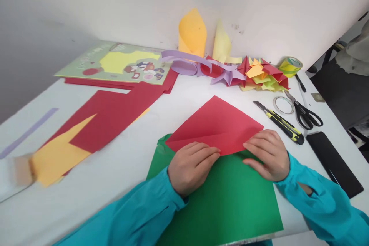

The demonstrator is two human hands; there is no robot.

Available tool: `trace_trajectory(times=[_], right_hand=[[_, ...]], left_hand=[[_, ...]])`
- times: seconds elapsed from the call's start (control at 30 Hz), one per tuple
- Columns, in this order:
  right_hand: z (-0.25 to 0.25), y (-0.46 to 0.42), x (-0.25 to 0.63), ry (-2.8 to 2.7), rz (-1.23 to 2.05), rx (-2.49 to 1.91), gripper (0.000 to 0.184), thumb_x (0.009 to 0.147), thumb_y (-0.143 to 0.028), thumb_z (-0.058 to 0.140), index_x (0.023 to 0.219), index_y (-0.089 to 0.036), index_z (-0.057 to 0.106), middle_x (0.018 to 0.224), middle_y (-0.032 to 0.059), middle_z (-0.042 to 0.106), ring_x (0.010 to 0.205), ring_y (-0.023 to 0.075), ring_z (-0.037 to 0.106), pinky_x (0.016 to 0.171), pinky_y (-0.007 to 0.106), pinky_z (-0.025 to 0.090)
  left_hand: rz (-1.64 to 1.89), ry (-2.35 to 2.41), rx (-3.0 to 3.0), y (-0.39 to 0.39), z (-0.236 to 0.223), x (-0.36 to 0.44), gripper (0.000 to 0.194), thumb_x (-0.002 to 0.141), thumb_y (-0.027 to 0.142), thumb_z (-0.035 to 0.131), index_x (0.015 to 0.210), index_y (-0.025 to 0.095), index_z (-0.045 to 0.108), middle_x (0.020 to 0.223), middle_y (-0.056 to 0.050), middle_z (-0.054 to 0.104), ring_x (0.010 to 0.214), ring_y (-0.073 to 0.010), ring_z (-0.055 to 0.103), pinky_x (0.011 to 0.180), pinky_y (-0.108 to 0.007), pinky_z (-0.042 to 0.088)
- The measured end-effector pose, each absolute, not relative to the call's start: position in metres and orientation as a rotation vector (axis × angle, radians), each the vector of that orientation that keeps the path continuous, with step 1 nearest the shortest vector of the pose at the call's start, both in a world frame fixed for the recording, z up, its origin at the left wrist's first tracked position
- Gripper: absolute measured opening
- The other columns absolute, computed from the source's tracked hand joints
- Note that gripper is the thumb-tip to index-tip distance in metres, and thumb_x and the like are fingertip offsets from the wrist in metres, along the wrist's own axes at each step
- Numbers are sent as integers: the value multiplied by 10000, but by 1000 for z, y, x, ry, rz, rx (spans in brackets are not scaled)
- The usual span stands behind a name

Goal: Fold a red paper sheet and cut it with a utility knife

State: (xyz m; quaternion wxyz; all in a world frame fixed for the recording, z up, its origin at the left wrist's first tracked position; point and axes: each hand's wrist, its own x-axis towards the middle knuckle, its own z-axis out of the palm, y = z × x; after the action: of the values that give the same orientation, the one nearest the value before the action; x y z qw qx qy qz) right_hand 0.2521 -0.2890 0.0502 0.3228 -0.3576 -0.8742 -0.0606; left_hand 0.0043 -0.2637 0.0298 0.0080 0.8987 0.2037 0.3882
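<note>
A square of red paper [215, 121] lies over the back part of a green sheet [230, 196], one corner pointing away from me. Along its near edge my left hand [194, 165] is closed, with fingertips pinching the paper. My right hand [266, 155] grips the paper's right side, fingers on top and thumb below. The near edge is slightly lifted and curved between the hands. A faint slanting crease runs across the paper's left part. My left fingers hide some of the near edge.
At right lie a utility knife [281, 123], scissors [305, 113], a tape roll [284, 105] and a black phone-like slab [334, 163]. Folded paper pieces [262, 75] and curled strips [184, 67] stand along the wall. Dark red sheets [115, 117], orange paper [63, 157] and a paper pad [95, 55] lie left.
</note>
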Motion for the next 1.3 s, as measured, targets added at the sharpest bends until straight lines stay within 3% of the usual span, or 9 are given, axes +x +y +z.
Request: trace_trajectory(times=[0.23, 0.37, 0.5, 0.77, 1.3], right_hand=[[40, -288, 246, -2291, 89, -874, 80, 835, -151, 592, 886, -161, 652, 882, 58, 710, 868, 186, 611, 742, 356, 465], [37, -284, 247, -2235, 318, -970, 88, 857, -171, 573, 843, -173, 661, 782, 28, 710, 722, 139, 609, 661, 296, 472], [35, -280, 244, -2127, 503, -1072, 120, 862, -193, 575, 786, -179, 666, 674, 11, 689, 603, 108, 586, 595, 240, 480], [37, -279, 240, -2091, 548, -1257, 203, 877, -250, 552, 725, -170, 660, 616, 18, 650, 561, 106, 566, 555, 227, 455], [42, -280, 231, -1956, 534, -1456, 199, 867, -244, 541, 683, -197, 602, 576, -27, 595, 534, 99, 545, 507, 211, 416]], left_hand=[[1167, 612, 2784, -267, 28, 7, 156, 881, 99, 471, 963, 136, 599, 873, -72, 712, 759, -175, 644, 656, -306, 544], [1132, 786, 2725, -268, 29, 8, 127, 894, 135, 499, 923, 144, 622, 786, -47, 701, 770, -170, 643, 688, -296, 545], [1083, 950, 2589, -268, 31, 8, 185, 919, 176, 464, 934, 121, 640, 716, -54, 660, 674, -156, 600, 589, -266, 519], [935, 1130, 2320, -266, 30, 4, 213, 906, 274, 500, 931, 154, 674, 684, -26, 619, 613, -131, 582, 519, -221, 476], [821, 1198, 2149, -265, 37, -5, 215, 858, 226, 512, 991, 188, 677, 747, -23, 621, 626, -124, 600, 495, -199, 495]])
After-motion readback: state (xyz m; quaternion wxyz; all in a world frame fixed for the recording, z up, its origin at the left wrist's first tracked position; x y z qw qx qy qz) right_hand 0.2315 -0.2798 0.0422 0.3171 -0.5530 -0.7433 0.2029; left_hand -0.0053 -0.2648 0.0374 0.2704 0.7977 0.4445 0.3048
